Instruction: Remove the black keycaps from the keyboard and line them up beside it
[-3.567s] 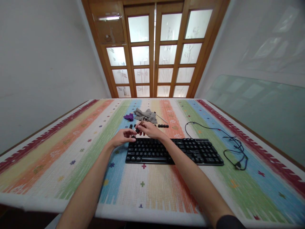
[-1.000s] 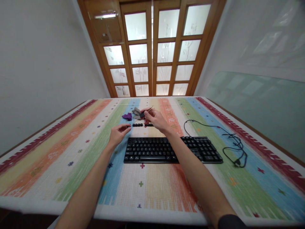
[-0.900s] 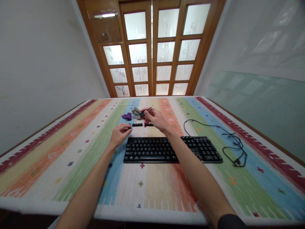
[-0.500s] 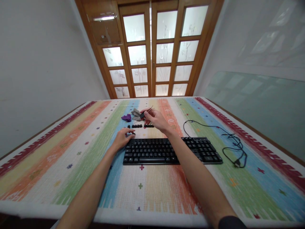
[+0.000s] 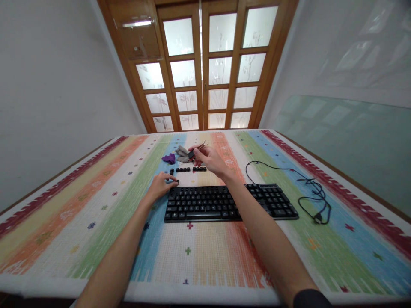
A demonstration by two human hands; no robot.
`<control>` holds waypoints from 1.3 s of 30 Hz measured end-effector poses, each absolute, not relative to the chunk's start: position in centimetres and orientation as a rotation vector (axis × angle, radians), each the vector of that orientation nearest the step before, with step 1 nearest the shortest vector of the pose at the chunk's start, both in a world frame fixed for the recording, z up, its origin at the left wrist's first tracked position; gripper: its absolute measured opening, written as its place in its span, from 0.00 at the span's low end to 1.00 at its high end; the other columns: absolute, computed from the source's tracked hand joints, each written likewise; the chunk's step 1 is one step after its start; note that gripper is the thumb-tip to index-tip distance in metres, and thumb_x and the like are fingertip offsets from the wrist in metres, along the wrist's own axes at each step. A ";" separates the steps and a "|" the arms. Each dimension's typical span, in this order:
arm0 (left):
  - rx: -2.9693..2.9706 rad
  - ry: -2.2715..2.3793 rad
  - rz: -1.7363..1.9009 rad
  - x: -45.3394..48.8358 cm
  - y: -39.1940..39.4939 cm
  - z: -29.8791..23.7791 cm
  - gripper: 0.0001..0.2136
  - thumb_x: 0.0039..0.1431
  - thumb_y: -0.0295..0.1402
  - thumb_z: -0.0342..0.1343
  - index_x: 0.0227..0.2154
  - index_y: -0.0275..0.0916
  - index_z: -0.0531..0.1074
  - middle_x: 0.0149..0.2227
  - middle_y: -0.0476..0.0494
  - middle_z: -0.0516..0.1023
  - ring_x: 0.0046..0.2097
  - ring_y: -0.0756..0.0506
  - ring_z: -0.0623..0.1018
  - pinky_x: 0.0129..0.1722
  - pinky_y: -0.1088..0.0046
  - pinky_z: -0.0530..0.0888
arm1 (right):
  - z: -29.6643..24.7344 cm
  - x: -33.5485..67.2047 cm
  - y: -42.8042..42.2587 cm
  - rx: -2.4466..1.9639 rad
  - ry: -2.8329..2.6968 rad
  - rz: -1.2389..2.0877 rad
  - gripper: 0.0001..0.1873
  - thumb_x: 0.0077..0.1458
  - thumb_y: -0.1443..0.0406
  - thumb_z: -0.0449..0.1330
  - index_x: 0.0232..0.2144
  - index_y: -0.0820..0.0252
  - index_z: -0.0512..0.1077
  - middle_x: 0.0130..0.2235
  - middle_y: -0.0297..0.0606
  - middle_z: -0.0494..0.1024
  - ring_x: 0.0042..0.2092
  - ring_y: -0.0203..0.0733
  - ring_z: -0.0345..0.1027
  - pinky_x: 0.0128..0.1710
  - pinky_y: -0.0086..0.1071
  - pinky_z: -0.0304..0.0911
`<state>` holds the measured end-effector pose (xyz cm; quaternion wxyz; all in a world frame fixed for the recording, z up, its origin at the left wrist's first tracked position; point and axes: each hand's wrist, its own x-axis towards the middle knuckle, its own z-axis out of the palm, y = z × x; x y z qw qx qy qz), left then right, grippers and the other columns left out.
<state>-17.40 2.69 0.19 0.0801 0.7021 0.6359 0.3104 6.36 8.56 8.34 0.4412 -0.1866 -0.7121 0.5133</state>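
1. Keyboard (image 5: 199, 203): lower centre of frame, flat on tablecloth (image 5: 188, 267); most keys look fitted.
2. Left hand (image 5: 159, 185): thumb and finger nearly closed, looks pinched on a small black keycap (image 5: 177, 182), at keyboard's upper-left corner.
3. Right hand (image 5: 208, 159): partly curled, gripping a dark tool (image 5: 192, 154) with thin wires, mid-frame.
4. Progress, my read: loose keycaps (image 5: 185, 170) lined up mid-frame, above keyboard, so part-way. Off or back on? Can't tell from here.
5. Left over: that row plus the pinched one; bare sockets too small to count.
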 end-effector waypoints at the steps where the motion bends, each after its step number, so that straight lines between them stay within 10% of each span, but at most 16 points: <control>1: 2.101 1.902 0.926 -17.4 2.7 0.2 0.05 0.45 0.36 0.64 0.27 0.44 0.82 0.30 0.42 0.79 0.37 0.40 0.75 0.41 0.63 0.70 | 8.4 6.4 8.5 -0.466 -1.763 1.279 0.16 0.63 0.55 0.56 0.41 0.64 0.72 0.31 0.36 0.77 0.25 0.30 0.68 0.24 0.24 0.66; 39: 2.277 1.942 1.020 -17.6 6.0 -1.8 0.07 0.52 0.37 0.61 0.29 0.41 0.81 0.39 0.40 0.74 0.46 0.39 0.72 0.52 0.58 0.68 | 8.7 6.6 8.6 -0.459 -1.785 1.269 0.20 0.61 0.51 0.57 0.41 0.63 0.72 0.30 0.37 0.76 0.26 0.32 0.69 0.25 0.26 0.67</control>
